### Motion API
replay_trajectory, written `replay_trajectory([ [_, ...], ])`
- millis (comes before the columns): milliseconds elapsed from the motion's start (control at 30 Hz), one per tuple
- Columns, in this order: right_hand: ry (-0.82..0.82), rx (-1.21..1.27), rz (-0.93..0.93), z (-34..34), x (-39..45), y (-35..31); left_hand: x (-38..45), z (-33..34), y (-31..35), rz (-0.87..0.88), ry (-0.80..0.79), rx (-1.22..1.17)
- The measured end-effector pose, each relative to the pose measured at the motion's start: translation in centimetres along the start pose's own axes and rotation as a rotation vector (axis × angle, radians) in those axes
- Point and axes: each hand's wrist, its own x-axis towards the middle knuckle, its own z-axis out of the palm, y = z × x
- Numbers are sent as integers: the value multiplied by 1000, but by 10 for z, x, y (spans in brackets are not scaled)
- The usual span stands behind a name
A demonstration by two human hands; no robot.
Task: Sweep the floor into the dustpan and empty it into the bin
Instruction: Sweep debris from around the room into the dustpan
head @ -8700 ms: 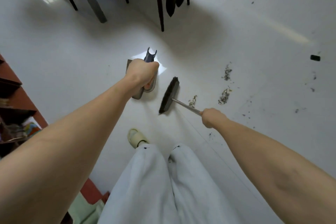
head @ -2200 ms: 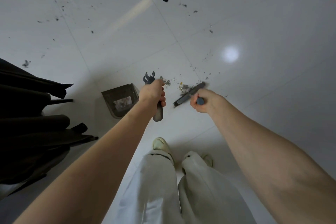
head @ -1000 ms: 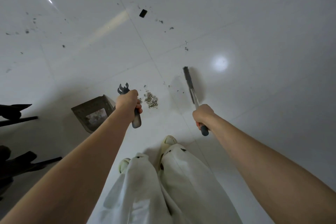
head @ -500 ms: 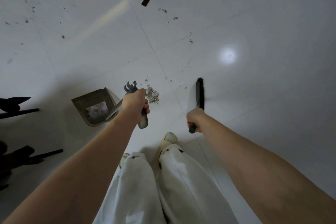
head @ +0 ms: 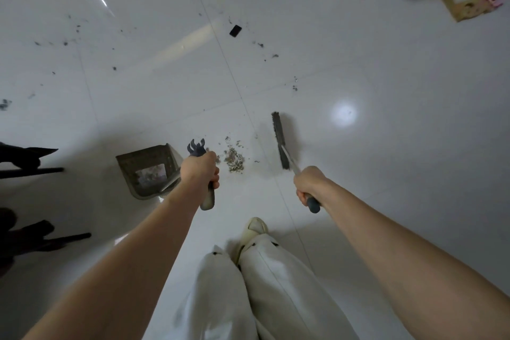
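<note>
The left hand has its fingers curled tight around the dustpan handle, whose pronged dark end sticks out above the fist. The dustpan itself sits low at the floor just left of that hand, its mouth turned up toward the camera, with some grey litter visible inside. Just right of the left hand lies a small debris pile of pale crumbs on the white tiles. Right of the pile, apart from it, is the broom head, a narrow dark strip of bristles lying roughly along the tile seam. Its thin metal shaft runs back into the right hand, whose fingers are wrapped around the grip. Beyond the pile, further from the person, dark specks and a small black rectangle are scattered over the tiles. A pale slipper shows below the pile, above white trouser legs.
</note>
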Motion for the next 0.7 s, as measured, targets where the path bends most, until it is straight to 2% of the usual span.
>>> replay_trajectory([
  [200,-67,92,40,29,24,1,-2,-13,-20,46,-31,20],
  [400,-175,-10,-29,98,13,-20,-6,-31,-46,43,-58,71],
  [500,-147,-61,-46,94,-2,-13,-11,-38,-60,43,-92,101],
  [700,-30,126,-18,64,-25,43,-46,-22,-79,5,-141,101],
])
